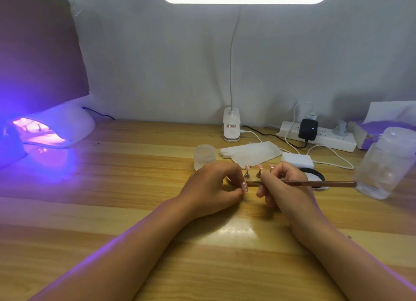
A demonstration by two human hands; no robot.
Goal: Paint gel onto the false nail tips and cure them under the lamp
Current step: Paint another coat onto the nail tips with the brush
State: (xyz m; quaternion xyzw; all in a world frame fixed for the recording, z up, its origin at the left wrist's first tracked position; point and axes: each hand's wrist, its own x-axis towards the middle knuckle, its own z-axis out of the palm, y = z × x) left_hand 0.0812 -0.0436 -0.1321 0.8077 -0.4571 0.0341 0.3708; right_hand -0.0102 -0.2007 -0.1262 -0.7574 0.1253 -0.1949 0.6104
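A brush [315,184] touches a pink nail tip [244,186] at the table [135,176].

The left hand [211,188] pinches the nail tip between thumb and fingers, just in front of the row of stands [258,173]. The right hand [284,188] grips the thin brush like a pen, its bristle end against the pinched tip. Three more pink tips [260,167] sit on the row of stands, the rightmost partly hidden behind the right hand. Far to the left of the stands, the curing lamp [67,125] glows violet inside. Just behind the stands to the left is a small frosted jar [204,156], and behind them lies a folded wipe [252,153]. Well to the right of the stands is a clear bottle [387,165].
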